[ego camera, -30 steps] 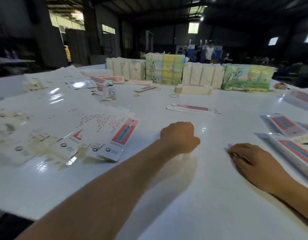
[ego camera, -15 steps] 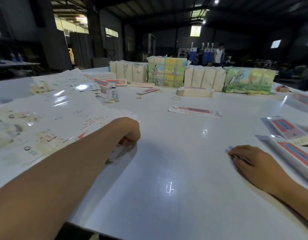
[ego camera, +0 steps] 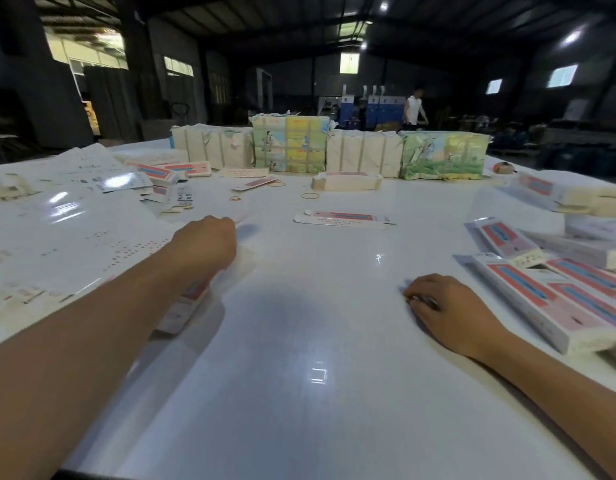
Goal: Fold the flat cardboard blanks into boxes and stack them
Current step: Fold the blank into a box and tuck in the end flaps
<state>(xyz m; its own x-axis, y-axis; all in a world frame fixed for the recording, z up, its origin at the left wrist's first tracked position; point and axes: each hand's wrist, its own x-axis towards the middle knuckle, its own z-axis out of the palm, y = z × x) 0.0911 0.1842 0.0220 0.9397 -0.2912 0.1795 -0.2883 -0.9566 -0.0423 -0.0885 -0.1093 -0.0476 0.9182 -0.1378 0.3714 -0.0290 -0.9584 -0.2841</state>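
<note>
One big white table (ego camera: 299,393) fills most of the frame. Along its far edge, in the upper middle, stands a row of tied bundles (ego camera: 363,157); two have bright pictures and two are plain white.

On the left side of the frame lies a wide spread of flat blanks (ego camera: 67,233), white with small red dots, and they shine under the lights. On the right side lie my folded boxes (ego camera: 545,303), long and white with red and blue stripes, side by side and partly on top of each other.

My left arm reaches up from the lower left. My left hand (ego camera: 204,242) is curled tight above the edge of the flat blanks. A thin white blank (ego camera: 187,303) shows under my wrist, and a blurry white bit pokes out past my knuckles. It looks like I am pinching that blank, but the blur hides my fingers.

My right hand (ego camera: 445,313) rests on the table in the lower right, near the folded boxes. Its fingers are bent loosely and hold nothing.

One single flat blank (ego camera: 344,218) lies alone in the middle of the table. A few little rubber bands (ego camera: 310,195) lie past it.
</note>
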